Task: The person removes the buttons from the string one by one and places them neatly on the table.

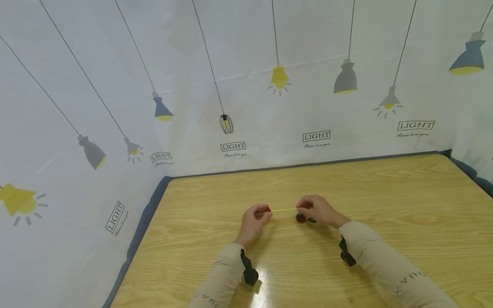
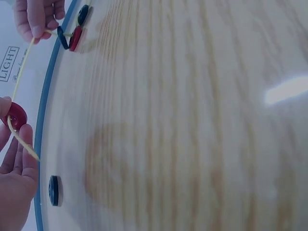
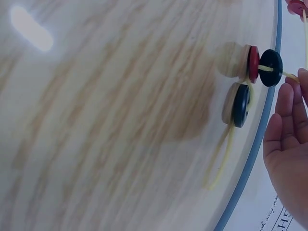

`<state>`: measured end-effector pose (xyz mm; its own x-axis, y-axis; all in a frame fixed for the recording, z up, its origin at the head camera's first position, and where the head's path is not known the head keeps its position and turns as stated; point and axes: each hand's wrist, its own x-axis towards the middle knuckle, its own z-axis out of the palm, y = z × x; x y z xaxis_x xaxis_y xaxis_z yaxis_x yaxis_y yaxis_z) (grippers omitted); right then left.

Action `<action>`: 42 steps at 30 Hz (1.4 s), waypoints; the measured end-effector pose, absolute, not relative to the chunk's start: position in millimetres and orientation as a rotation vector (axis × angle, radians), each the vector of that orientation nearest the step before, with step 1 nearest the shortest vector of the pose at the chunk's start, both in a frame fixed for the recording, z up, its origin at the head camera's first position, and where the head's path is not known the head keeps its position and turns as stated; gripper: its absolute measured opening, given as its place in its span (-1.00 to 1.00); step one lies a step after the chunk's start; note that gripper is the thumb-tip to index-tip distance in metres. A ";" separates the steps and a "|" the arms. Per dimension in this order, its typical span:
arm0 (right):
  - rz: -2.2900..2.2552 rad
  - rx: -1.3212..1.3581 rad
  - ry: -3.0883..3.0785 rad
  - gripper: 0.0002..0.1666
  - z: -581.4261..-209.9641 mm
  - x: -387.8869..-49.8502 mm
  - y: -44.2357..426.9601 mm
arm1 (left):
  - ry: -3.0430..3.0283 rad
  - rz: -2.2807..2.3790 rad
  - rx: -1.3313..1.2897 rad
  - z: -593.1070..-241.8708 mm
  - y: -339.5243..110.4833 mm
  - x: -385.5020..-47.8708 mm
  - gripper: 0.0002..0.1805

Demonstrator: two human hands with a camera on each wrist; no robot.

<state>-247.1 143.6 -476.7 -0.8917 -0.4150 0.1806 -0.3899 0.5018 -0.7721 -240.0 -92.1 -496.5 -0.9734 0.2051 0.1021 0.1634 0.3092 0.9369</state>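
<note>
My left hand (image 1: 254, 222) pinches a red button (image 2: 17, 115) between thumb and fingers; a yellow string (image 2: 21, 72) passes through it, and its short end hangs beyond the button. My right hand (image 1: 317, 209) pinches the same string, which runs taut between both hands. From the right hand the string continues through a dark button (image 3: 271, 68) and a red button (image 3: 254, 64) to another dark button (image 3: 241, 105). Past that last one, a loose tail of string (image 3: 224, 166) trails over the table.
A separate dark button (image 2: 54, 190) is on the wooden table (image 1: 200, 265) near the left hand in the left wrist view. Behind the table's blue edge hangs a white cloth (image 1: 262, 115) printed with lamps. Dark wrist cameras (image 1: 250, 276) sit below both sleeves.
</note>
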 end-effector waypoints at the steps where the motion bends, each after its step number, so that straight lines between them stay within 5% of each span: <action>1: -1.380 -0.724 2.695 -0.89 -476.7 -247.3 144.0 | 2.512 1.793 0.357 -495.6 -94.1 -240.4 -0.60; 42: -1.395 -0.737 2.691 -0.91 -486.2 -251.4 147.8 | 2.946 1.422 0.344 -507.7 -150.1 -250.4 -0.74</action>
<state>-251.4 147.8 -486.2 -0.8881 -0.4176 0.1923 -0.3978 0.4885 -0.7766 -250.4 -150.1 -507.7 -0.9674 0.1226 0.2214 0.2496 0.6066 0.7548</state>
